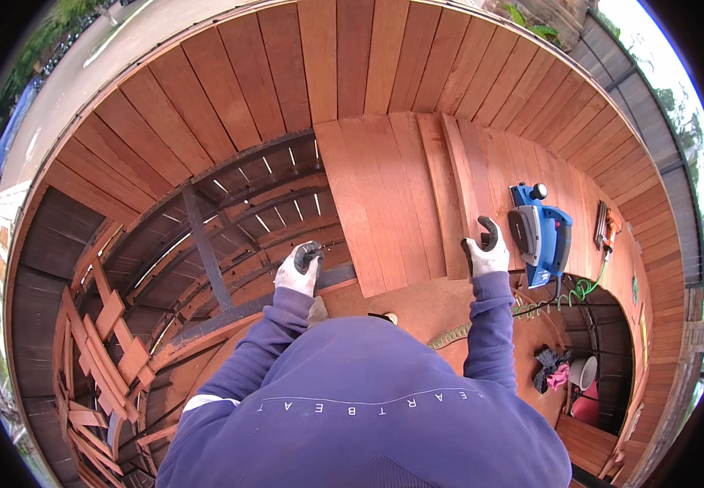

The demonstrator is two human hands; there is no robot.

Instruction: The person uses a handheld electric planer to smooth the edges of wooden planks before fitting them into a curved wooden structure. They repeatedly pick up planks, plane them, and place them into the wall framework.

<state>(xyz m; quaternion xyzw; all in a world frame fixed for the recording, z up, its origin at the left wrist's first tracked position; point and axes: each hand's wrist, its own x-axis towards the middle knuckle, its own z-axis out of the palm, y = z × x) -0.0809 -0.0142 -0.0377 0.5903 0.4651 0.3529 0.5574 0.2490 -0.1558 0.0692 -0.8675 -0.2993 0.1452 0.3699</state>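
Note:
Both my hands wear white gloves with black fingers. Over the edge of the open frame, my left hand [299, 268] is curled closed, and nothing shows in it. My right hand [490, 246] hovers by the near end of two loose boards [459, 167], thumb and fingers apart in a C shape; whether it touches them I cannot tell. These boards lie on reddish-brown wooden decking [376, 195] in front of me. Just right of that hand, a blue electric planer [543, 236] rests on the planks, its cord trailing toward me.
A nail gun [606, 228] with a green coiled hose [584, 286] lies at the right. Dark metal beams [206, 244] cross the uncovered gap at left. Offcut boards [108, 350] are piled lower left. A bucket [583, 372] and pink cloth [558, 376] sit lower right.

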